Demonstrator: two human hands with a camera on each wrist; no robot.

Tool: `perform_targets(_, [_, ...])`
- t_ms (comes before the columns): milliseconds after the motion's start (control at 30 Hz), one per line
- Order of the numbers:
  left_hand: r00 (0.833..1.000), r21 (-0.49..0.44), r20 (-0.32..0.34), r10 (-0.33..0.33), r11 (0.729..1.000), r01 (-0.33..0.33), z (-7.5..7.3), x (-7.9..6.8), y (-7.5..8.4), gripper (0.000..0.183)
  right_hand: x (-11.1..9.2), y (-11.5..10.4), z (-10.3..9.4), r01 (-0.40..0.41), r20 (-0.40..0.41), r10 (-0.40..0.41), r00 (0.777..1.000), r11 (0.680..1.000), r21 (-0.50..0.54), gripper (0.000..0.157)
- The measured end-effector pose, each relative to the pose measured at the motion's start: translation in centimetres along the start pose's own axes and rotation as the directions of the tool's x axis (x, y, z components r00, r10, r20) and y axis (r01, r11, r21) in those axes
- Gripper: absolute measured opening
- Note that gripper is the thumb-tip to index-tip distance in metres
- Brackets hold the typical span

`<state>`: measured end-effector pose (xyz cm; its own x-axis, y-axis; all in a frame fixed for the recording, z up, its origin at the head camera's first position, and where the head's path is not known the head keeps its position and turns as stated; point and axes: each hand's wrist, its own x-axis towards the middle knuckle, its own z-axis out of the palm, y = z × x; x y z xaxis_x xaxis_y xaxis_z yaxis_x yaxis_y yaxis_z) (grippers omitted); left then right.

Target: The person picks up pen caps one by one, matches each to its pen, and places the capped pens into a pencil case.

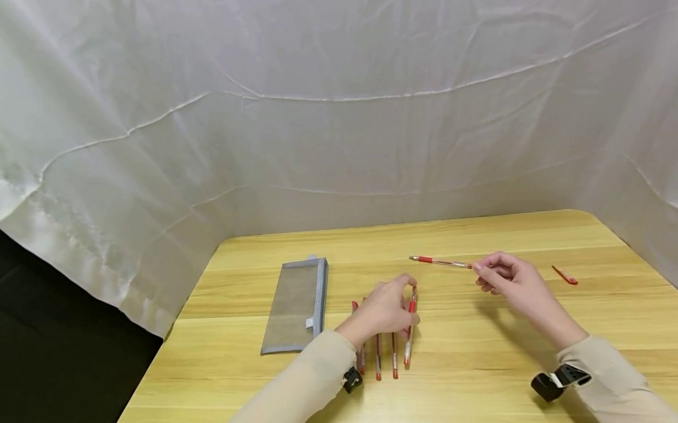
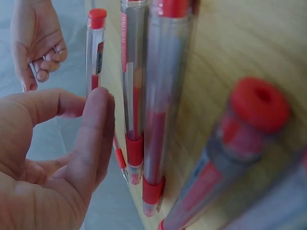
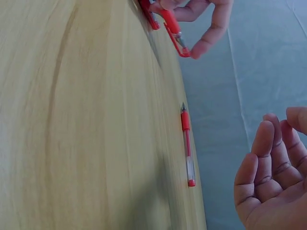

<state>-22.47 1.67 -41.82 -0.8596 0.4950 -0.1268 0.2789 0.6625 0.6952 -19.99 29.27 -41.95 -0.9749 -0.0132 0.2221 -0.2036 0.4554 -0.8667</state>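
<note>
My left hand (image 1: 384,305) is over a row of red gel pens, its fingers and thumb holding the rightmost pen (image 1: 408,344) near its capped end. In the right wrist view, that pen's red grip (image 3: 171,21) and clear cap show between the fingers. The other pens (image 1: 378,361) lie side by side under the hand and wrist. My right hand (image 1: 512,284) hovers over the table, fingers loosely bent, holding nothing. Just beyond its fingertips an uncapped pen (image 1: 440,262) lies on the table; the right wrist view shows this pen (image 3: 187,148) apart from the hand.
A grey mesh zip pouch (image 1: 292,302) lies flat to the left of the pens. A loose red pen cap (image 1: 566,277) is on the right side of the wooden table (image 1: 466,382). Pale cloth (image 1: 398,146) hangs behind the table.
</note>
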Motion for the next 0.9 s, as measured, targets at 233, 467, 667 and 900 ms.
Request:
perform_targets(233, [0.997, 0.069, 0.035, -0.072, 0.995, 0.07, 0.4, 0.4, 0.6, 0.069, 0.0, 0.4, -0.1, -0.004, -0.004, 0.004, 1.0, 1.0, 0.011, 0.031])
perform_targets(467, [0.994, 0.129, 0.05, -0.094, 0.988, 0.087, 0.6, 0.8, 1.1, 0.066, 0.0, 0.6, -0.3, 0.0, -0.014, 0.0, 1.0, 1.0, -0.005, 0.032])
perform_targets(667, [0.994, 0.147, 0.055, -0.096, 0.985, 0.087, 0.6, 0.6, 1.3, 0.063, 0.0, 0.7, -0.5, 0.004, -0.017, -0.004, 1.0, 1.0, -0.008, 0.032])
perform_targets(900, [0.995, 0.104, 0.056, -0.087, 0.991, 0.081, 0.6, 0.7, 1.1, 0.064, -0.1, 0.9, -0.5, 0.001, -0.026, -0.001, 1.0, 1.0, -0.01, 0.031])
